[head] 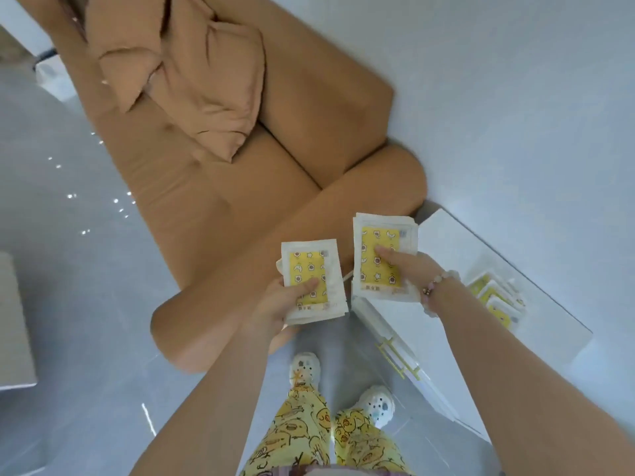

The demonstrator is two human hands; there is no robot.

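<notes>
I stand beside a tan sofa and hold two stacks of flat white packets printed with a yellow patterned panel. My left hand grips the smaller stack, thumb on top and fingers underneath. My right hand grips the thicker stack, thumb pressed on its yellow face; a bead bracelet circles that wrist. Both stacks hover above the sofa's near armrest, a small gap between them.
The tan sofa carries a crumpled tan cushion and stands against a white wall. A white glossy side table at right holds more yellow packets. Grey tiled floor lies left; a pale furniture edge is at far left.
</notes>
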